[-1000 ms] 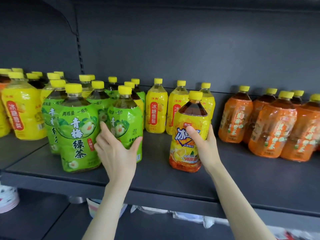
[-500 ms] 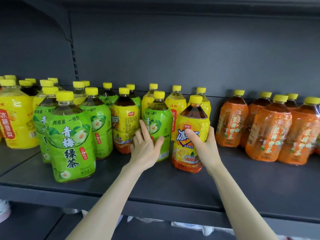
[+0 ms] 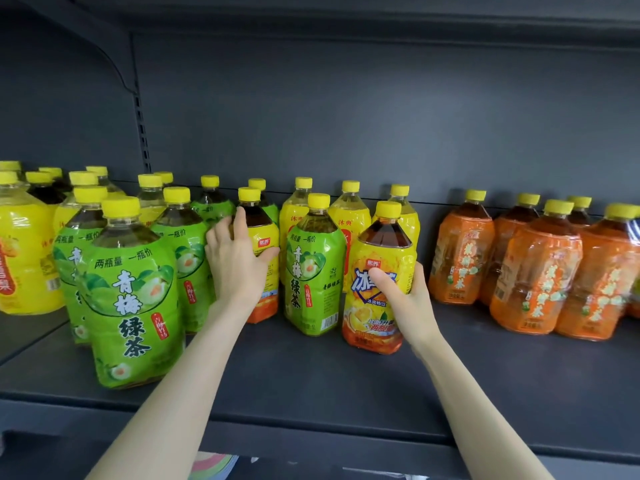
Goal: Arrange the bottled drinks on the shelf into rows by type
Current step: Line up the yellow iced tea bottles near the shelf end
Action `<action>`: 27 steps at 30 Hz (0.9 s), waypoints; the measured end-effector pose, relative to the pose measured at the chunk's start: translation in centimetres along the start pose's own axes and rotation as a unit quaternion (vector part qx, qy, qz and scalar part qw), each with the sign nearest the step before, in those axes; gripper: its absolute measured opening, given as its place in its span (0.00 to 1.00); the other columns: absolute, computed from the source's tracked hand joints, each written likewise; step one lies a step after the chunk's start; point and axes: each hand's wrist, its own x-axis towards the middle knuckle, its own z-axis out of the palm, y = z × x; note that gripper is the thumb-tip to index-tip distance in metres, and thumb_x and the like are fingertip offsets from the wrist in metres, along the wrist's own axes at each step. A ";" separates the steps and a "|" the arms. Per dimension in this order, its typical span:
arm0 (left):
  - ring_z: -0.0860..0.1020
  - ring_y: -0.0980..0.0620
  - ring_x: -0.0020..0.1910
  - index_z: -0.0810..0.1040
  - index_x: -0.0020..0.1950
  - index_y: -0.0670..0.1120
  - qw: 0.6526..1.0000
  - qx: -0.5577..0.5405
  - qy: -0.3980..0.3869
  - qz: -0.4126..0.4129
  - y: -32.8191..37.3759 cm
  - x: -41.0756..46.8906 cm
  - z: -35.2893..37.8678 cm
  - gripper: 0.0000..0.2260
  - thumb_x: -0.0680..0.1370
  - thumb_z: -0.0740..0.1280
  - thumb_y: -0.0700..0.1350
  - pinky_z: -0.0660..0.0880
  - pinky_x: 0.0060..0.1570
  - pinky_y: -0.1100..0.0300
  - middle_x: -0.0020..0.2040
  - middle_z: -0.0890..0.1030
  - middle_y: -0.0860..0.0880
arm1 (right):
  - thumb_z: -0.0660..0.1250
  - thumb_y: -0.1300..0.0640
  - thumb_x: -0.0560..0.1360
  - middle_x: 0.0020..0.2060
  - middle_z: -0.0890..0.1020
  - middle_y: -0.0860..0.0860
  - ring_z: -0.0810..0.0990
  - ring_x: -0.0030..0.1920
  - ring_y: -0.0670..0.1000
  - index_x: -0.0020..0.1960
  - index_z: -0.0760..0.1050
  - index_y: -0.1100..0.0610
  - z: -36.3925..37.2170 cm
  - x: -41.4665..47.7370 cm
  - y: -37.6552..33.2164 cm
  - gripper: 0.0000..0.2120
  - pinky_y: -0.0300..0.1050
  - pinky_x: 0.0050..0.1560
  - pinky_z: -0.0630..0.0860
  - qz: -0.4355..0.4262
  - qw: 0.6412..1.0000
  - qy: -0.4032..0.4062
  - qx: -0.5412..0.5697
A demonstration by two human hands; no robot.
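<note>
The shelf (image 3: 311, 386) carries full, large bottles, likely heavy, their film labels slick and the plastic walls a little yielding. Left of both grips stands the green tea row (image 3: 133, 299); right of them the orange bottles (image 3: 533, 271). The right hand (image 3: 403, 292) is wrapped around the iced tea bottle (image 3: 377, 282) at mid-label. The left hand (image 3: 235, 265) closes on a second iced tea bottle (image 3: 261, 268) at its shoulder. Mid-body holds look safest; the small yellow caps offer little purchase.

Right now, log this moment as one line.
left hand: on dark-tea yellow-label plastic bottle | right hand: gripping yellow-orange iced-tea bottle | shelf: unsorted
</note>
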 end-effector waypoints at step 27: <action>0.82 0.59 0.42 0.78 0.50 0.52 0.843 -0.484 -0.187 -0.141 4.6 -10.3 -6.2 0.28 0.54 0.75 0.63 0.77 0.42 0.59 0.42 0.84 0.56 | 0.72 0.40 0.63 0.53 0.85 0.53 0.84 0.53 0.55 0.63 0.73 0.50 -2.6 -5.8 -2.2 0.31 0.58 0.55 0.80 -0.027 0.993 -0.035 0.106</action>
